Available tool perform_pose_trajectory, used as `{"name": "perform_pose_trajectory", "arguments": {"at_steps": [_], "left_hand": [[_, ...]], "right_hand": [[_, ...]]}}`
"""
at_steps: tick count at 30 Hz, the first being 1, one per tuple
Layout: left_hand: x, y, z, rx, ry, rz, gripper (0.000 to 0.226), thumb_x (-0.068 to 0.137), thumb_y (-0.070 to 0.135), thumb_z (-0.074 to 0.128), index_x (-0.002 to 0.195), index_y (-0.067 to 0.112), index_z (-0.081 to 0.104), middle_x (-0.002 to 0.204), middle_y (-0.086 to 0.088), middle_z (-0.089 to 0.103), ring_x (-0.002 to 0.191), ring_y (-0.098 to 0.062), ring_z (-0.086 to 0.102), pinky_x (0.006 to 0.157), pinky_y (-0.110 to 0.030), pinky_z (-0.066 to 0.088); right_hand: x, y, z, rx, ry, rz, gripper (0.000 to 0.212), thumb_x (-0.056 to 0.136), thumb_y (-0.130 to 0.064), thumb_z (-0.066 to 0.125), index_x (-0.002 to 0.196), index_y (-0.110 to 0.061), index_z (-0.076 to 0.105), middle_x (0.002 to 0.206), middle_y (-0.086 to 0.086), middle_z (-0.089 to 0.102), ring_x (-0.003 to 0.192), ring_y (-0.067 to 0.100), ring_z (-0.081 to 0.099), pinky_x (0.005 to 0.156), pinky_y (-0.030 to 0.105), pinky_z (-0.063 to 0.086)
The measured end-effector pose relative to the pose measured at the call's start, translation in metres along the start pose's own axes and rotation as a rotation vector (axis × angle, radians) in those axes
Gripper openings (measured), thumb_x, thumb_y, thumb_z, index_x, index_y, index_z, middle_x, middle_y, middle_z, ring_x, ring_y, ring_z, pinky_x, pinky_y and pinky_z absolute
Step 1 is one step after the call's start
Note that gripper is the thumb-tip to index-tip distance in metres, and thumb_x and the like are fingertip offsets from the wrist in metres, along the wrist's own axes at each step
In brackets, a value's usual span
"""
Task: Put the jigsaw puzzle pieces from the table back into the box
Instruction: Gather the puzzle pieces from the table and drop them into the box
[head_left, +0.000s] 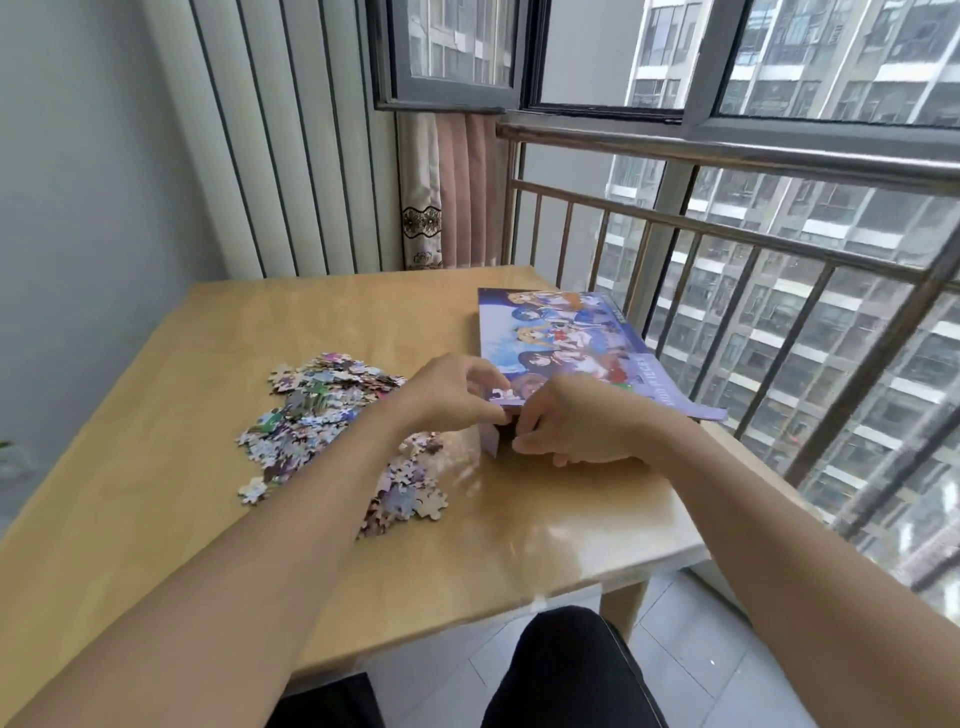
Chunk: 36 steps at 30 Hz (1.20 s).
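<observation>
Head-camera view: a person seated at a pale wooden tabletop (156, 467) beside a railed window worked both hands at the near-left corner of a purple jigsaw box (561, 338). The left hand (452, 395) had its fingers (488, 410) curled, pinching the lilac edge at the corner of the box; the right hand (576, 421), just beside it, also had its fingers curled against that corner, though the blur there left it unclear exactly what each hand held. The box lay flat toward the far right of the tabletop, its printed face showing cartoon figures, its right end reaching to the table's right edge by the metal railing (727, 228). The loose puzzle pieces (311, 410) lay in a scattered heap on the tabletop to the left of the hands, with a smaller cluster (405, 493) nearer the viewer, partly under the left forearm. All pieces in sight remained on the tabletop, outside the box. A pink curtain (457, 192) hung in the far corner, and apartment blocks showed beyond the glass. The person's dark-clad knee (566, 670) showed below the table's near edge.
</observation>
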<state>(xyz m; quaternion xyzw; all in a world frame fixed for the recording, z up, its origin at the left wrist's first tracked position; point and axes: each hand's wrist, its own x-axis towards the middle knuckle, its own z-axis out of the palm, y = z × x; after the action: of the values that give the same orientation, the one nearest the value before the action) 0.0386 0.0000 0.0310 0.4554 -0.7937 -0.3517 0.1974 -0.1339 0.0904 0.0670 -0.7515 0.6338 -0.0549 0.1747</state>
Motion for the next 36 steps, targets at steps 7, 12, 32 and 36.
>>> {"name": "perform_pose_trajectory", "arguments": {"at_steps": [7,12,32,36], "left_hand": [[-0.038,-0.065,-0.063,-0.022,0.256,-0.081,0.022,0.089,0.025,0.074,0.110,0.024,0.070,0.108,0.008,0.070,0.101,-0.010,0.067,0.078,-0.028,0.055],[-0.066,-0.125,-0.074,0.110,0.572,-0.175,0.033,0.090,0.043,0.070,0.117,0.024,0.068,0.128,0.002,0.064,0.119,-0.017,0.058,0.097,-0.030,0.044],[-0.076,-0.180,-0.053,0.094,0.527,-0.080,0.061,0.081,0.049,0.077,0.136,0.033,0.057,0.143,0.012,0.051,0.129,-0.003,0.045,0.103,-0.021,0.032],[-0.076,-0.181,-0.052,0.079,0.538,-0.035,0.055,0.081,0.048,0.078,0.131,0.035,0.060,0.138,0.016,0.055,0.127,-0.001,0.048,0.106,-0.023,0.036]], "right_hand": [[0.040,-0.070,0.040,-0.029,-0.074,-0.034,0.075,0.064,-0.037,0.094,0.124,-0.011,0.057,0.111,0.006,0.069,0.087,0.022,0.070,0.074,0.035,0.058],[0.073,-0.084,0.072,-0.183,-0.204,0.026,0.093,0.060,-0.050,0.092,0.131,-0.010,0.050,0.124,0.011,0.060,0.109,0.028,0.059,0.084,0.032,0.051],[0.131,-0.065,0.106,0.255,0.152,-0.121,0.055,0.067,-0.037,0.092,0.115,-0.029,0.066,0.099,-0.014,0.056,0.087,0.006,0.056,0.066,0.024,0.042],[0.135,-0.063,0.110,0.293,0.225,-0.172,0.039,0.076,-0.016,0.084,0.111,-0.022,0.068,0.091,-0.022,0.051,0.074,-0.006,0.051,0.052,0.011,0.039]]}}
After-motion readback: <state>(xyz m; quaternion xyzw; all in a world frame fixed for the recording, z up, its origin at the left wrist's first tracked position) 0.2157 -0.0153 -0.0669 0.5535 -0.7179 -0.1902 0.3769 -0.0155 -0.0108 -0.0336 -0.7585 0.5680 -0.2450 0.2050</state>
